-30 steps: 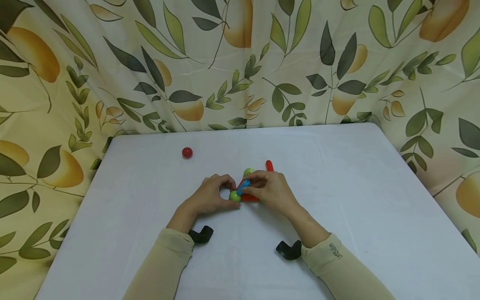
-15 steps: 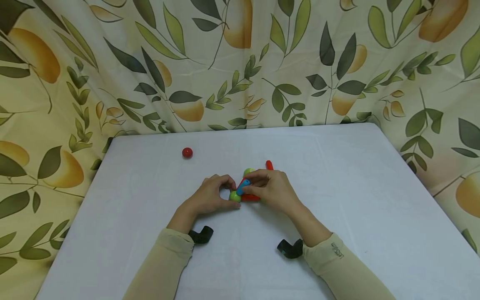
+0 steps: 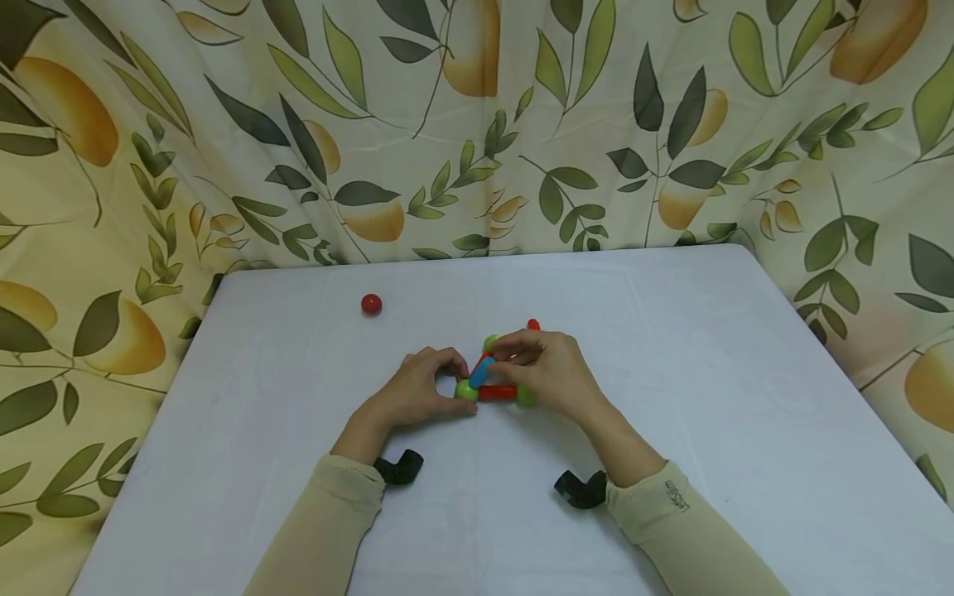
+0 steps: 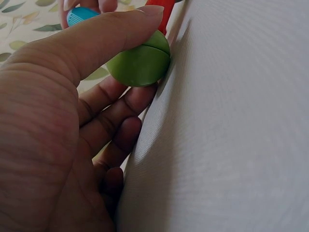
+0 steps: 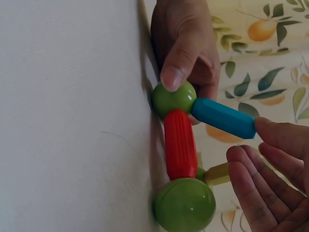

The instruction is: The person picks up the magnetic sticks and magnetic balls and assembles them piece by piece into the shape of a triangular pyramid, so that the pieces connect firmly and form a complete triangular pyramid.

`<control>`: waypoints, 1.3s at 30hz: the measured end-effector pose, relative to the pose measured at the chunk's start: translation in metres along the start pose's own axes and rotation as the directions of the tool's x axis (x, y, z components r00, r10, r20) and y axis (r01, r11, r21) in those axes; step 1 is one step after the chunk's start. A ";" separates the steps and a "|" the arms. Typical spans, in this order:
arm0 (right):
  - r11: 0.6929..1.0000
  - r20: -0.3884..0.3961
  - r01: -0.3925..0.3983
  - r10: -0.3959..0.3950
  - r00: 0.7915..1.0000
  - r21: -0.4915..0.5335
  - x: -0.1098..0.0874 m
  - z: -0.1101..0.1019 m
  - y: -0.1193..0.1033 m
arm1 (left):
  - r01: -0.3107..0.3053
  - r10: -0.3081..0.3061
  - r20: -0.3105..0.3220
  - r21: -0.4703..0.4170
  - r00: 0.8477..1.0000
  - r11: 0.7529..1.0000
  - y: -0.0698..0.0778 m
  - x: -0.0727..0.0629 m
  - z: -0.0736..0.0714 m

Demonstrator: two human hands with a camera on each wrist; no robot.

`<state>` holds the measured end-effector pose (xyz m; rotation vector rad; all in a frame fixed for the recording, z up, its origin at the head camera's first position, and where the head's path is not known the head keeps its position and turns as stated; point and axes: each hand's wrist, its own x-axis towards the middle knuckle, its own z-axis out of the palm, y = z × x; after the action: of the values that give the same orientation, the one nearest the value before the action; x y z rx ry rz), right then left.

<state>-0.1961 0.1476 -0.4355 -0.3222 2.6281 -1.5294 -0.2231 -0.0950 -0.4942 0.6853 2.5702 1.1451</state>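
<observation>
In the head view my left hand (image 3: 417, 387) holds a green ball (image 3: 467, 390) of a ball-and-rod toy, thumb on one side and fingers on the other. A red rod (image 3: 498, 392) joins that ball to another green ball (image 3: 526, 396). From the held ball a blue rod (image 5: 224, 117) sticks up at a slant. My right hand (image 3: 551, 371) is beside it; its thumb touches the blue rod's free end in the right wrist view, the other fingers loosely apart. A third green ball (image 3: 492, 341) is partly hidden behind the right hand.
A red ball (image 3: 371, 305) lies toward the back left of the white table (image 3: 298, 513). Another red rod's tip (image 3: 532, 324) shows beyond the right hand. A yellowish rod (image 5: 218, 174) appears behind the toy in the right wrist view. A leaf-patterned curtain (image 3: 447, 165) hangs behind the table.
My right hand has shifted slightly up and right, its fingers loosening from the blue rod, uncovering the near right green ball. The left hand has stayed on its ball.
</observation>
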 end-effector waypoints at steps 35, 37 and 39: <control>0.969 -0.142 -0.175 0.151 0.978 -0.177 0.017 -0.034 0.040 | 0.070 -0.070 -0.001 -0.001 0.998 0.998 0.003 0.000 0.002; 0.963 -0.107 -0.176 0.156 0.982 -0.205 0.018 -0.031 0.044 | 0.072 -0.072 -0.001 0.000 0.997 0.997 0.003 0.000 0.002; 0.955 -0.073 -0.173 0.160 0.984 -0.241 0.019 -0.028 0.048 | 0.081 -0.081 -0.002 -0.001 0.997 0.997 0.002 -0.001 0.001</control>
<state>-0.2258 0.1902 -0.4622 -0.0729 2.8074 -1.1792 -0.2206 -0.0935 -0.4933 0.5739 2.5738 1.1211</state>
